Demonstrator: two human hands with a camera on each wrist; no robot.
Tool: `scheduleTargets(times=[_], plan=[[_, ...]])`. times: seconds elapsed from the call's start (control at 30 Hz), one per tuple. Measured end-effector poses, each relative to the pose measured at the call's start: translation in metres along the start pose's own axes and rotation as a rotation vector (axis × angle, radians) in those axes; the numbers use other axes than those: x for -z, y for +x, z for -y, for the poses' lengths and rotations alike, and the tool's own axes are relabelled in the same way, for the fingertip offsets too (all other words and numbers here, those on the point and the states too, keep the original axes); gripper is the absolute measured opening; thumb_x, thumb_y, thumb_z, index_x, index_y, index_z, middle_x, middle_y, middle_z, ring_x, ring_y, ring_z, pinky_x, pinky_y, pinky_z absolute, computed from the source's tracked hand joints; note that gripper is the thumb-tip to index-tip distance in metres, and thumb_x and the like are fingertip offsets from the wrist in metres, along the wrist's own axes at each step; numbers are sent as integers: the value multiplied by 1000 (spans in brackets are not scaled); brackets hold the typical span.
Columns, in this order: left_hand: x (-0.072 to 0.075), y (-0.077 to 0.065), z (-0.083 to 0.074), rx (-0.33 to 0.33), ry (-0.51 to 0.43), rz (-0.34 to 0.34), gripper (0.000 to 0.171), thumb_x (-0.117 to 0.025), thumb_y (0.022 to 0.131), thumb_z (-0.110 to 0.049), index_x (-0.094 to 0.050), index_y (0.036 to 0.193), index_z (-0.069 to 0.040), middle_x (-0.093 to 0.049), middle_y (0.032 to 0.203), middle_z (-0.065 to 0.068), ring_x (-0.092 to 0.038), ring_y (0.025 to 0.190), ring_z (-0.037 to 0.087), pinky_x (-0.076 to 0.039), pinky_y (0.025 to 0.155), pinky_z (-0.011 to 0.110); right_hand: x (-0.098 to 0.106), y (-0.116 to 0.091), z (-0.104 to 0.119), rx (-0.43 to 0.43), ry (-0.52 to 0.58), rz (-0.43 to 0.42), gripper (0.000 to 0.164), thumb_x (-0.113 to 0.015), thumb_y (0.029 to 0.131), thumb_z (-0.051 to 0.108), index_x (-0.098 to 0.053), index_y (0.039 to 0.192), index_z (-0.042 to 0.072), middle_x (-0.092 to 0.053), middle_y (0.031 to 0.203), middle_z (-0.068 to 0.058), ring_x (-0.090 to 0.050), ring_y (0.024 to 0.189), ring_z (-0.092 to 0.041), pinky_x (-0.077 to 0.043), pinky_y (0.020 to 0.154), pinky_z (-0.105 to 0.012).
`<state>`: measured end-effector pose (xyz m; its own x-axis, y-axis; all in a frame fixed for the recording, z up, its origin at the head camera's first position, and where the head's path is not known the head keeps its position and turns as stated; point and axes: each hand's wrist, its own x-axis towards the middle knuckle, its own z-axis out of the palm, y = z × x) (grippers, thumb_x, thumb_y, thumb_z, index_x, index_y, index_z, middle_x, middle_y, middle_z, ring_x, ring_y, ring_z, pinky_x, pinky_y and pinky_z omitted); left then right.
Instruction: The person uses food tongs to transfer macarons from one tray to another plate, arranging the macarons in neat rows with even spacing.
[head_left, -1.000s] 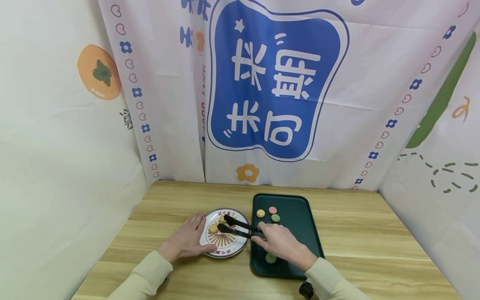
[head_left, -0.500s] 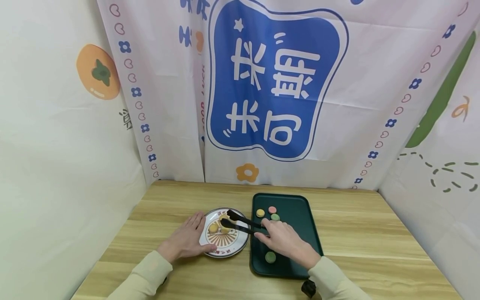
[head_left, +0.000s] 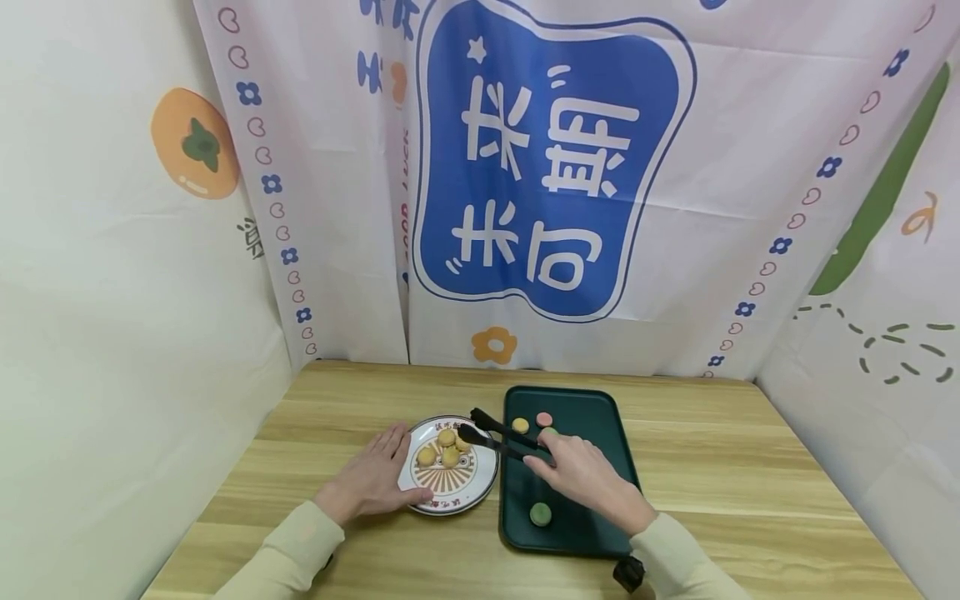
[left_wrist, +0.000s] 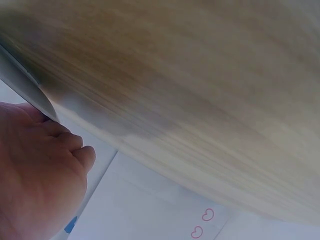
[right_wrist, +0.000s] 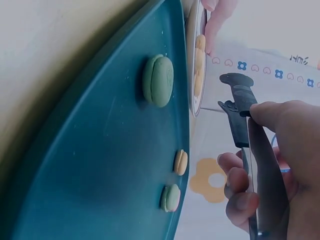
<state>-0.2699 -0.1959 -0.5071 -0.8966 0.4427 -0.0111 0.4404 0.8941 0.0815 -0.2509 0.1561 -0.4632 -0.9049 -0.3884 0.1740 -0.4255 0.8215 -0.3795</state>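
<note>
My right hand (head_left: 581, 471) grips black-tipped tongs (head_left: 502, 437), their tips apart with nothing between them, above the plate's right edge and the tray's left edge. My left hand (head_left: 375, 479) rests along the left rim of the round white plate (head_left: 476, 492), fingers straight and thumb at the near rim. Several yellow macarons (head_left: 450, 457) are grouped on the plate. On the dark green tray (head_left: 585, 404) lie a yellow macaron (head_left: 520, 426), a pink macaron (head_left: 544, 420), a green macaron (right_wrist: 171, 198) partly behind my right hand in the head view, and a nearer green macaron (head_left: 540, 514).
Plate and tray stand side by side on a wood-grain table (head_left: 720, 467). Printed cloth (head_left: 360, 308) hangs behind the table, with pale sheets at both sides. A small black object (head_left: 628, 573) sits at my right sleeve.
The tongs have moved right, away from the macarons on the plate, leaving one there released from their tips. My right hand has shifted right over the tray; my left hand stays put.
</note>
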Motion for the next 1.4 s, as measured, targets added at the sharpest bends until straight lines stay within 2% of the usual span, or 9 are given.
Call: scheduleTargets(times=[0.2, 0.43, 1.4], plan=[[0, -1, 0, 2, 3, 5, 114, -42, 83, -83, -29, 150, 8, -22, 160, 27, -22, 150, 39, -23, 123, 50, 3, -2, -6, -16, -2, -5, 30, -61, 95, 46, -60, 97, 16, -44, 56, 10, -41, 40, -3, -31, 36, -19], [0, -1, 1, 3, -3, -2, 114, -43, 82, -83, -30, 149, 9, -23, 159, 28, -24, 149, 40, -24, 123, 51, 6, -4, -16, -52, -13, -20, 29, -63, 94, 44, -57, 91, 16, -41, 54, 9, -39, 40, -5, -28, 36, -18], [-2, 1, 2, 15, -7, 4, 114, -43, 82, -82, -29, 150, 8, -22, 160, 27, -22, 150, 39, -22, 123, 50, 7, -8, -47, -153, -30, -39, 31, -65, 94, 41, -62, 98, 11, -46, 57, 5, -43, 44, -7, -32, 39, -20]])
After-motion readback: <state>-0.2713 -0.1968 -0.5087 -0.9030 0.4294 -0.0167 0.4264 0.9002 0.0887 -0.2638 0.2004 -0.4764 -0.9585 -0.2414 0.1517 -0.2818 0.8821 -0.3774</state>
